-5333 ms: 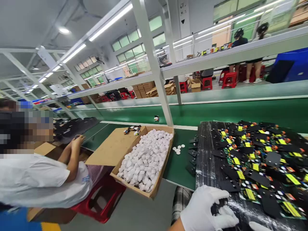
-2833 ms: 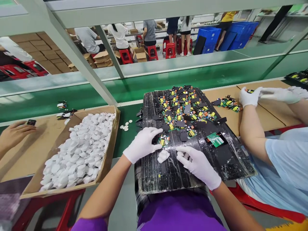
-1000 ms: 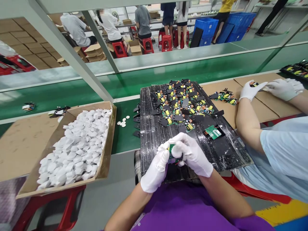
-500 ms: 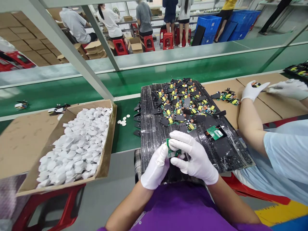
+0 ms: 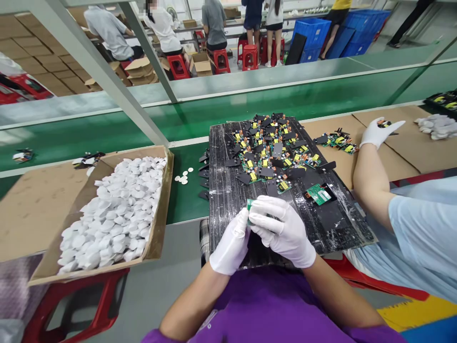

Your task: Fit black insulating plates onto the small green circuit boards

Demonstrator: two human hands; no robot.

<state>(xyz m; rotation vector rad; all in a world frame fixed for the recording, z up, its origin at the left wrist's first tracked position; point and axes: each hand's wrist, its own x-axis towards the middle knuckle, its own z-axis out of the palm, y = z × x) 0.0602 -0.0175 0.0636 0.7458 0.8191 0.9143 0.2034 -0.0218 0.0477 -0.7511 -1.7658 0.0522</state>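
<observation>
A small green circuit board [image 5: 249, 205] is held between my two white-gloved hands, over the near part of a black tape-covered board [image 5: 226, 205]. My left hand [image 5: 232, 243] grips its left edge between thumb and fingers. My right hand [image 5: 280, 228] is closed over its face and right side, so most of it is hidden. Beyond my hands lies a heap of circuit boards [image 5: 271, 147] with yellow parts and black plates. To the right, another green circuit board [image 5: 319, 194] with a white patch rests on a black piece.
At left stands a cardboard tray [image 5: 162, 209] full of white round pieces [image 5: 110, 214]. Several white discs [image 5: 184, 174] lie on the green surface. At right, a co-worker's gloved hand [image 5: 378, 133] holds a part above cardboard, near more circuit boards [image 5: 337, 140]. A slanted metal post [image 5: 96, 71] rises at left.
My right hand's fingers have closed down over the circuit board, covering more of it. My left hand keeps its grip. The co-worker's other hand has moved to the right.
</observation>
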